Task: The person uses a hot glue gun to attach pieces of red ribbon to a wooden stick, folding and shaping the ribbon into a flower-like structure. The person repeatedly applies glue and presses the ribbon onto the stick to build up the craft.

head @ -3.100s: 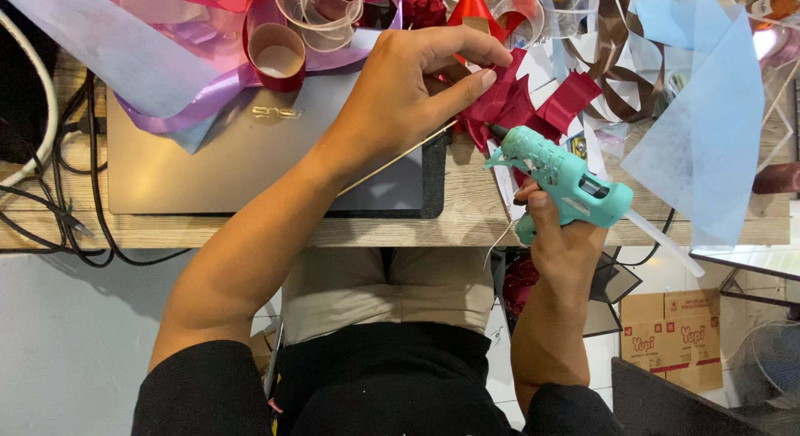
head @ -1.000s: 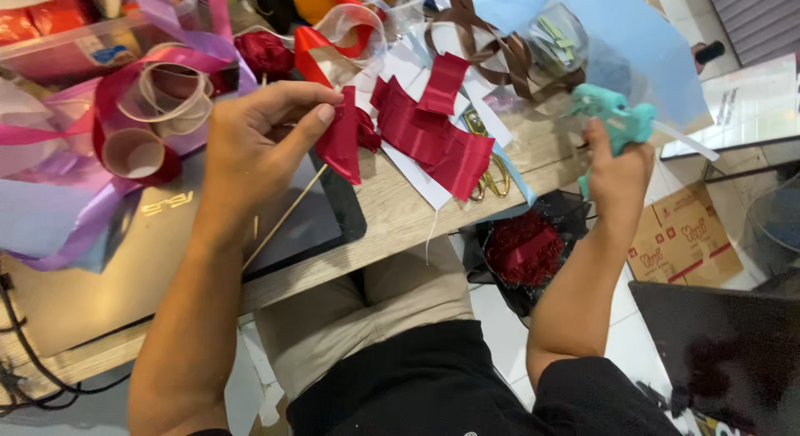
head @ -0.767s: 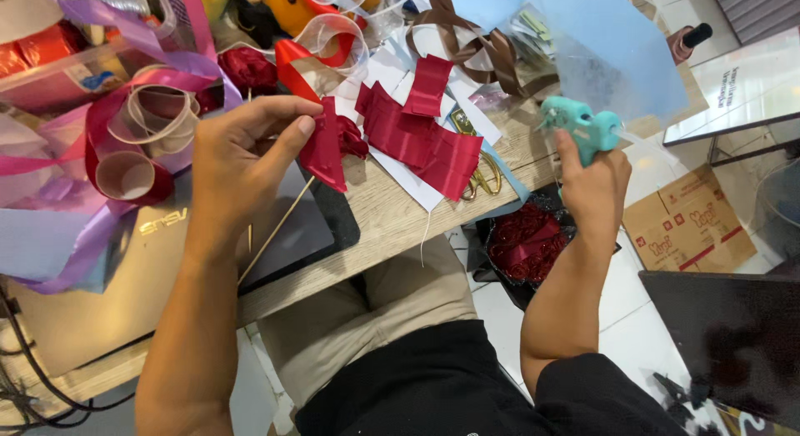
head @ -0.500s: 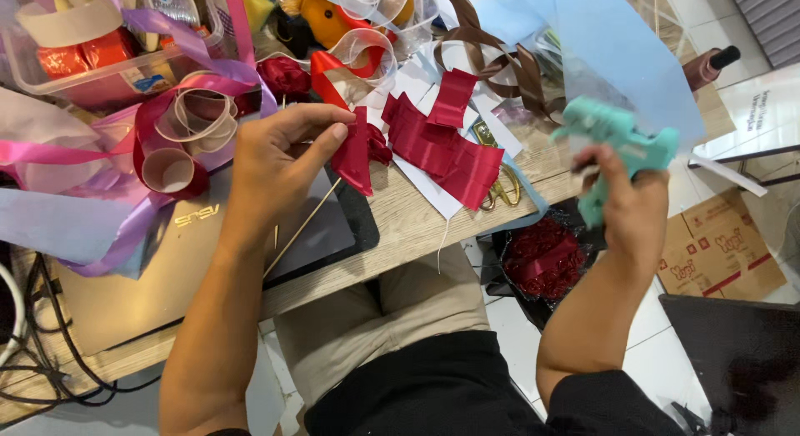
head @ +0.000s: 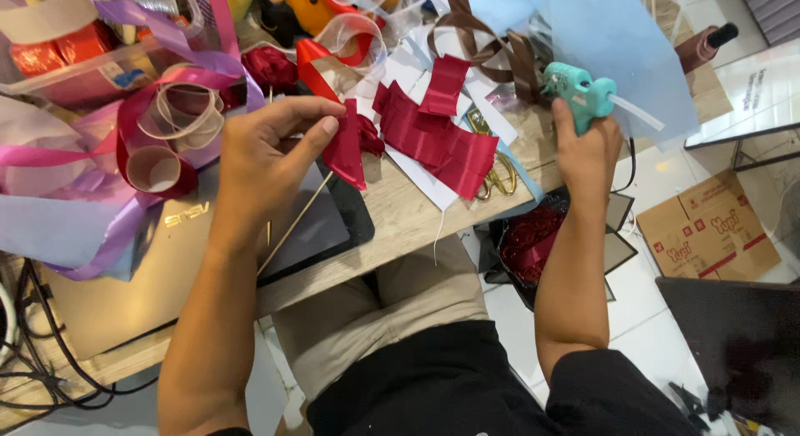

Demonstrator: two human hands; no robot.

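Note:
My left hand [head: 271, 153] pinches a folded dark red ribbon piece [head: 346, 153] mounted on a thin wooden stick [head: 293, 226], held above a closed grey laptop [head: 167, 261]. My right hand [head: 587, 149] grips a teal glue gun [head: 579, 93] with a glue stick poking out of its back, over the right end of the wooden table [head: 408, 219]. Several cut dark red ribbon pieces [head: 437, 136] lie on white paper between the two hands.
Gold scissors [head: 492, 174] lie by the ribbon pieces. Ribbon rolls [head: 158, 140], pink and purple ribbon and a clear box crowd the left. Brown ribbon [head: 500, 53] and blue sheet [head: 617, 53] lie at the back. A cardboard box [head: 708, 232] and a bag of red ribbon [head: 529, 244] sit on the floor.
My right hand with the glue gun moved away from the ribbon to the right side of the table. My left hand kept hold of the red ribbon on the stick.

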